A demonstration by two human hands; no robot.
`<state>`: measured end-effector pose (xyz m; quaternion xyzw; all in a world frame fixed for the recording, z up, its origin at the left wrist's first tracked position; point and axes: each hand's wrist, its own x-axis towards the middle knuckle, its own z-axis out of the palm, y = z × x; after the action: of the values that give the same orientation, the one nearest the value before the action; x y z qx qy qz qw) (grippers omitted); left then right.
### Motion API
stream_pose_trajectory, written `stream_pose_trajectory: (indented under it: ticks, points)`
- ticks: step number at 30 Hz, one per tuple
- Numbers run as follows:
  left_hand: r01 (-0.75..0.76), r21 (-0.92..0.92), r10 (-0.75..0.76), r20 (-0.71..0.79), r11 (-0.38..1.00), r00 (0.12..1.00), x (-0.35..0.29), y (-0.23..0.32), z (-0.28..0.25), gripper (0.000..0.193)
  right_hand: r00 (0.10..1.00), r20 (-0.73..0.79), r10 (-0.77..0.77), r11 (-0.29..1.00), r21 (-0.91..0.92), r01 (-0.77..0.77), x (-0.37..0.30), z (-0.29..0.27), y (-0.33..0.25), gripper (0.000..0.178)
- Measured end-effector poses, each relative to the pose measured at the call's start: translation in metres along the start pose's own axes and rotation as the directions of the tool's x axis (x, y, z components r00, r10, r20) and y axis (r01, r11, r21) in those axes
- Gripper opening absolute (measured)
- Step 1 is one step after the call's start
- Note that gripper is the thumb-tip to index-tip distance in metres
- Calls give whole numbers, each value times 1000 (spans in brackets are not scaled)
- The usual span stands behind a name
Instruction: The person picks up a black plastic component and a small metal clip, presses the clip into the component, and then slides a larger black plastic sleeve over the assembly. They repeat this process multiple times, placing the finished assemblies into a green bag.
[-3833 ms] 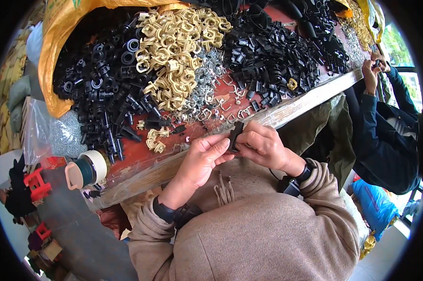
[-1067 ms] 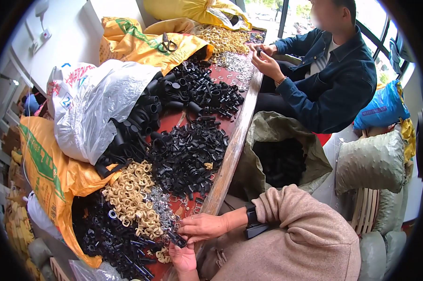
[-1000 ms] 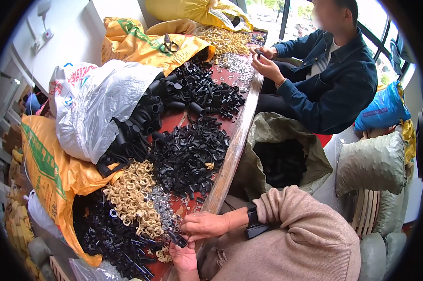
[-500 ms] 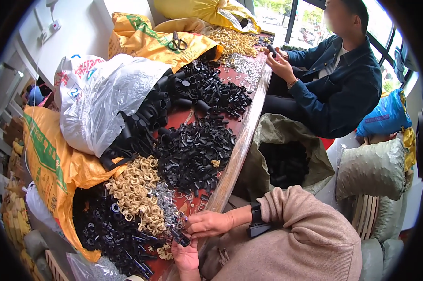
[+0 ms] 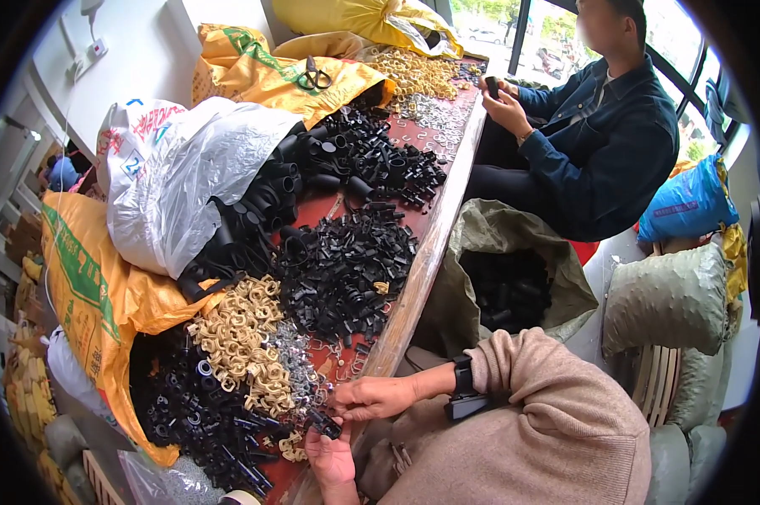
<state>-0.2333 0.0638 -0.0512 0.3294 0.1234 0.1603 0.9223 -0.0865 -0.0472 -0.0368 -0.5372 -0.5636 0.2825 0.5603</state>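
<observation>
Black part (image 5: 324, 423), short and roughly tubular, held tilted just inside the near long edge of the bench (image 5: 423, 269), toward the end lowest in view. Left hand (image 5: 331, 459) turned palm up, fingers curled narrow around the part from below. Right hand (image 5: 371, 397) likewise drawn narrow, fingers bunched against the part's upper side; too small to tell whether gripping it or some little piece. Close by on the bench, loose tan clips (image 5: 293, 447), then small metal pieces (image 5: 294, 370), a heap of tan rings (image 5: 241, 332), and dark fittings (image 5: 194, 421) spilling from an orange sack (image 5: 85, 278). Farther along the near edge, a pile of small black pieces (image 5: 346, 273); beside that edge, off the bench, an olive sack (image 5: 456, 273) with dark pieces inside. Toward the far corner, a seated co-worker (image 5: 603, 160) with a black cylinder (image 5: 491, 87) in hand.

Compared with half a second ago, nearly the same grip on the part at the same edge; co-worker's cylinder turned from slanted to more upright. Compared with the first frame, part no longer upright before the chest.
</observation>
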Motion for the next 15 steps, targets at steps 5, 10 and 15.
stream_pose_trajectory:
  ticks: [5,10,15]
  points:
    - [-22,22,22,-15,1000,1000,-3,-1,2,32,997,-2,72,997,3,-72,-6,0,2,11]
    - [-3,27,4,-29,1000,1000,-3,0,2,30,991,-23,131,990,46,-130,-5,3,6,11]
    - [-8,38,10,-44,999,999,-5,-2,0,28,986,-31,165,986,27,-164,-5,4,9,13]
